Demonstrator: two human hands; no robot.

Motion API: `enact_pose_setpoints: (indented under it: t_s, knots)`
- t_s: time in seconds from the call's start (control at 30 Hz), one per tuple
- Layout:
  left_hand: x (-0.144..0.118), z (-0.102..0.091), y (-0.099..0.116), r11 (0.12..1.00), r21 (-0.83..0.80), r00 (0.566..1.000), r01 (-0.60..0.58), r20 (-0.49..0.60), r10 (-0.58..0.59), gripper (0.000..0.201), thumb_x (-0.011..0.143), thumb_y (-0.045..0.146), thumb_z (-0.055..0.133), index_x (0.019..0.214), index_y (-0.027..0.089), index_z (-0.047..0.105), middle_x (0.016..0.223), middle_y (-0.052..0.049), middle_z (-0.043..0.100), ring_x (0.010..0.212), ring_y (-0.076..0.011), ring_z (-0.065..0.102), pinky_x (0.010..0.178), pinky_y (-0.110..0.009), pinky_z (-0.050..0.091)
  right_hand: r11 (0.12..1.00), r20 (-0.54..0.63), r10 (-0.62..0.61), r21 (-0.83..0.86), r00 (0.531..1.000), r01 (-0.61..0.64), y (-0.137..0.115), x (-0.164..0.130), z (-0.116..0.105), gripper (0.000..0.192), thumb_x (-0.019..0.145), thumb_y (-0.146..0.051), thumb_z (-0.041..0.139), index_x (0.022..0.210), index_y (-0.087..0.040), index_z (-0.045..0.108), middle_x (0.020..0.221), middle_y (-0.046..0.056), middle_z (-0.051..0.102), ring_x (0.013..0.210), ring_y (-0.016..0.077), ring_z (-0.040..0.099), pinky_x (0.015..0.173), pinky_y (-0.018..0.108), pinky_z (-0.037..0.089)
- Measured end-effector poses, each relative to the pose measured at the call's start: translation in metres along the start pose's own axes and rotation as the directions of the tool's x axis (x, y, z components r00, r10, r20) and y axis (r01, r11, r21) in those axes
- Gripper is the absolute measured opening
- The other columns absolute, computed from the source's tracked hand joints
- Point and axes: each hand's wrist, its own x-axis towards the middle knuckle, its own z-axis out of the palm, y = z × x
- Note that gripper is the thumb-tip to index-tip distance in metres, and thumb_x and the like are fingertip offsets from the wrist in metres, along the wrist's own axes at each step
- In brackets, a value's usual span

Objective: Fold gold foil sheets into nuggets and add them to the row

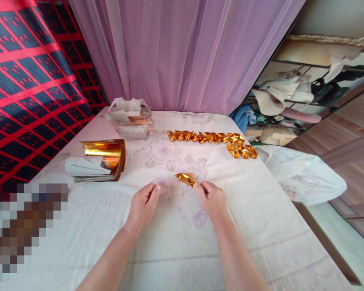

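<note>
Near the middle of the frame, the right hand [211, 199] pinches a small folded gold foil piece [185, 179] between thumb and fingertips; the piece sticks out to the upper left of the hand, just above the cloth [176, 250]. The left hand [143, 207] sits just left of it, fingers loosely curled with thumb and forefinger close together, holding nothing that can be seen; it is near the foil piece but not touching it. Both forearms run down to the bottom edge of the frame.

The cloth is white with a faint flower print and covers the whole work surface. Above the hands, in the upper middle, a row of folded gold pieces [204, 137] lies in a line, and a shorter second row [242, 151] sits just below its right end.

At left of centre lies a stack of sheets [87, 171], white side up, with a curled gold sheet [104, 151] standing on top of its right end. Behind it, at the upper left of the cloth, a clear plastic bag [130, 121] holds what looks like more sheets, pale and gold; the contents are too blurred to tell exactly.

At the right edge of the cloth a white plastic bag [303, 178] hangs off the surface; what it holds cannot be seen.
</note>
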Motion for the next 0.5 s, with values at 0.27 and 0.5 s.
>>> enact_pose_setpoints:
  t_s: [0.27, 0.5]
  knots:
    - [0.001, 0.001, -0.003, 1.000, -0.015, 1.000, -0.006, -0.006, 0.006, 0.037, 0.090, 0.048, 0.042, 0.066, 0.022, 0.051, 0.044, 0.007, 0.041, 0.041, -0.0106, 0.040, 0.044, -0.021, 0.032, 0.993, -0.115, -0.115, -0.036, 0.987, 0.112, 0.003, -0.002, 0.008, 0.037, 0.088, -0.036, 0.042, 0.058, -0.020, 0.054, 0.059, 0.002, 0.061, 0.054, 0.0118, 0.050, 0.056, 0.025, 0.027]
    - [0.004, 0.002, -0.007, 0.988, -0.138, 0.997, 0.070, -0.018, -0.073, 0.040, 0.086, 0.057, 0.045, 0.067, 0.022, 0.050, 0.044, 0.008, 0.039, 0.040, -0.0104, 0.041, 0.042, -0.020, 0.033, 0.988, -0.227, -0.048, -0.152, 0.973, 0.013, 0.010, 0.017, -0.004, 0.037, 0.090, -0.036, 0.044, 0.061, -0.019, 0.060, 0.063, 0.004, 0.064, 0.058, 0.0128, 0.053, 0.057, 0.024, 0.028]
